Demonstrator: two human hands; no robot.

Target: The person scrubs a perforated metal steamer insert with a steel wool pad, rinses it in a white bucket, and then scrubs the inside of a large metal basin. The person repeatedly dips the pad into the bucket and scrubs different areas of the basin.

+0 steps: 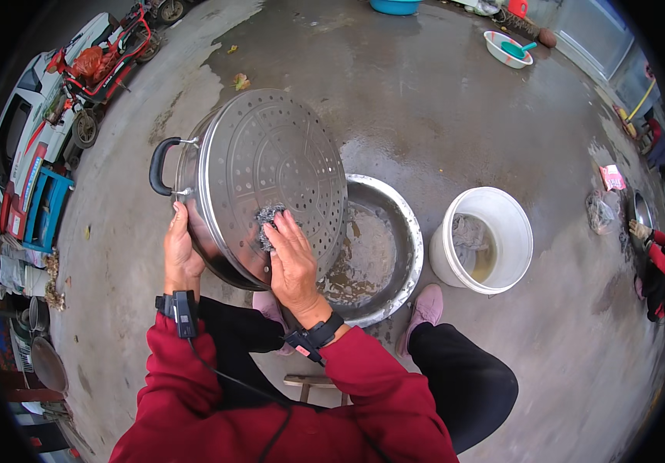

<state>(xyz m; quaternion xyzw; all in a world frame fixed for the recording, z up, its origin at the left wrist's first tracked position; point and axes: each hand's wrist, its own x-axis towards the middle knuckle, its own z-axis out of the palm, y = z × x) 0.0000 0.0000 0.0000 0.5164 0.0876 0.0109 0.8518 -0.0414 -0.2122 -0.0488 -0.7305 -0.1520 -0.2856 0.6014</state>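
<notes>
Fingers of the left hand [182, 251] grip the side of a tilted steel steamer pot [286, 147], its lower part overlapping the left edge of a metal basin [408, 270]. The right hand [295, 270], fingers curled over a grey scouring pad [264, 224], presses it against the perforated face. Beside the basin's right edge stands a white bucket [443, 258].

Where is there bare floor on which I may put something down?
Open wet floor lies between the white bucket and the white bowl beyond it; another patch, nearly bare, lies between the steamer pot and the blue frame. Around the pink shoes it is crowded: metal basin and bucket.
</notes>
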